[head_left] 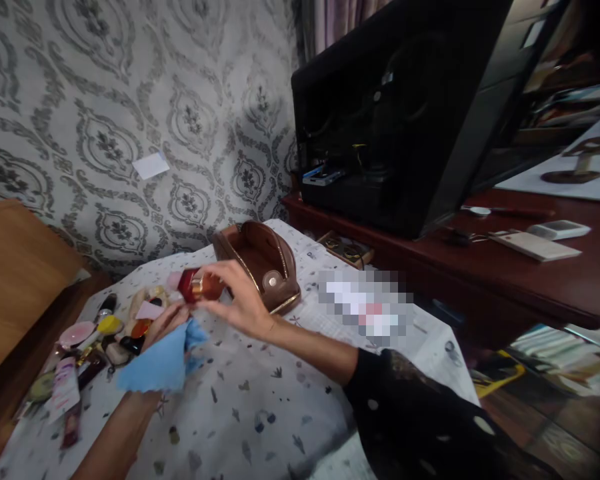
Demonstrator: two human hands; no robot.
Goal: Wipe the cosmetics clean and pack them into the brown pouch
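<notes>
My right hand (240, 297) grips a small red bottle (186, 285) with a gold band, thumb below and fingers above. Beside it, my left hand (167, 320) has a light blue cloth (155, 363) bunched in its grip and hanging over its wrist side. The left fingertips come close to the bottle; whether they touch it I cannot tell. Just behind my right hand sits a brown zip bag (285, 280), its mouth unzipped. Left of my left hand lies a heap of cosmetics, including a pink round compact (77, 333), a yellow round item (110, 325) and a white-pink tube (65, 387).
A white patterned cloth (250, 407) covers the table. At the back right, a large black cabinet-like object (365, 133) stands on a dark red desk (520, 267). A small open box (345, 250) lies near the table's far edge. A wooden panel (20, 267) borders the left.
</notes>
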